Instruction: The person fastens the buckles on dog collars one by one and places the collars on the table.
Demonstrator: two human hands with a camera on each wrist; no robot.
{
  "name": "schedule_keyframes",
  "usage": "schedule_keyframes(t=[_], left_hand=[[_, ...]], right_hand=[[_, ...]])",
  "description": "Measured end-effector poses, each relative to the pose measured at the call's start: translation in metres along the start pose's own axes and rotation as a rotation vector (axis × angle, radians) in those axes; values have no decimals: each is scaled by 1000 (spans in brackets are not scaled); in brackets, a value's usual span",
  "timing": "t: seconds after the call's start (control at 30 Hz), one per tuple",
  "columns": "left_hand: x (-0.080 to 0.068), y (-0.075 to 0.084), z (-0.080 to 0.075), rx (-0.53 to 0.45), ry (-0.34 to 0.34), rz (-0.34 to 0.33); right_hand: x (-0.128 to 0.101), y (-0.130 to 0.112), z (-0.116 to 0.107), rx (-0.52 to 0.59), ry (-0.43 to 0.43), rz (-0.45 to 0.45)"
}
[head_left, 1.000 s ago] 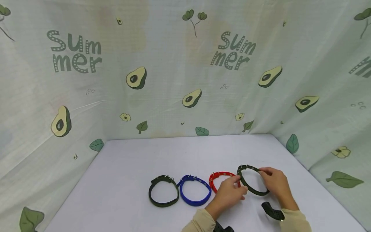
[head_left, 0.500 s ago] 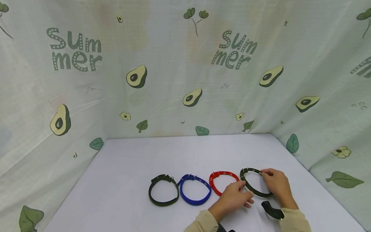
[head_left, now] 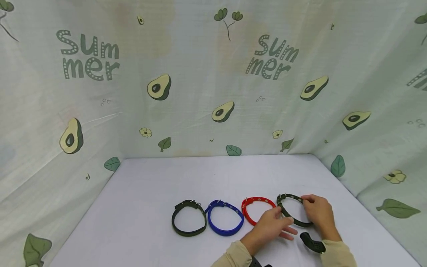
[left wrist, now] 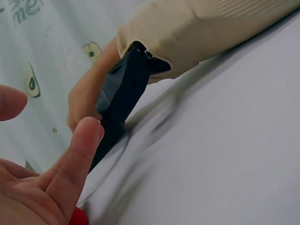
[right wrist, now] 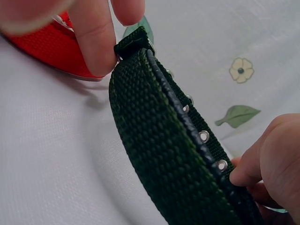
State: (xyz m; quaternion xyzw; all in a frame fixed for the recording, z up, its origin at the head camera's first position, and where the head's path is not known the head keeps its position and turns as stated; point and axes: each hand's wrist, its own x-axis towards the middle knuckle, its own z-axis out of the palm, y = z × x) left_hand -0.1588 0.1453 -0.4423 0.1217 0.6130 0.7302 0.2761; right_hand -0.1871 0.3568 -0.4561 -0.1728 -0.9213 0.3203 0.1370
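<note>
A dark green dog collar [head_left: 301, 224] with metal eyelets stands on edge as a loop, at the right end of a row of collars. Its right side is pinched by my right hand [head_left: 319, 214], whose thumb lies against the eyelet strap in the right wrist view. My left hand [head_left: 269, 226] reaches to the collar's left side, with fingertips at the buckle end [right wrist: 136, 44] and other fingers stretched out. In the left wrist view, the left hand [left wrist: 42, 197] shows extended fingers with the thumb apart. A red collar [head_left: 245, 211] is partly hidden behind the left hand.
Left of the red collar stand a blue collar [head_left: 225, 233] and another dark green collar [head_left: 189, 234], both looped. The white table [head_left: 150, 193] meets a printed cloth backdrop [head_left: 186, 118] at the back and sides. A black wrist device [head_left: 311, 243] sits by the right sleeve.
The right-hand green collar has shifted slightly right and toward me. My left hand has moved a little right, its fingers spreading more. The other collars have kept their places.
</note>
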Motion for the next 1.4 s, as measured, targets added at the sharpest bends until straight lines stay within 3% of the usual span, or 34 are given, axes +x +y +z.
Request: schedule_keyframes(t=[0.13,0.33,0.43,0.67,1.07,1.27,1.4], left_hand=[[3,1,-7,-56,-51,-24],[8,4,-20,-219,-119,-70],[7,5,-24,-203,-144,-88],[5,10,-41,-89,-198,-19],[2,18,-90,-109,9,63],[-8,25,-104,36,68,39],[-16,30,-111,145,109,89]], right_hand=[[0,0,2,-5,15,-13],[2,2,8,-14,50,-50],[3,1,10,-5,59,-49],[6,-2,14,66,82,-5],[2,8,12,129,122,57],[-1,6,14,154,147,68],[-1,2,12,155,154,60]])
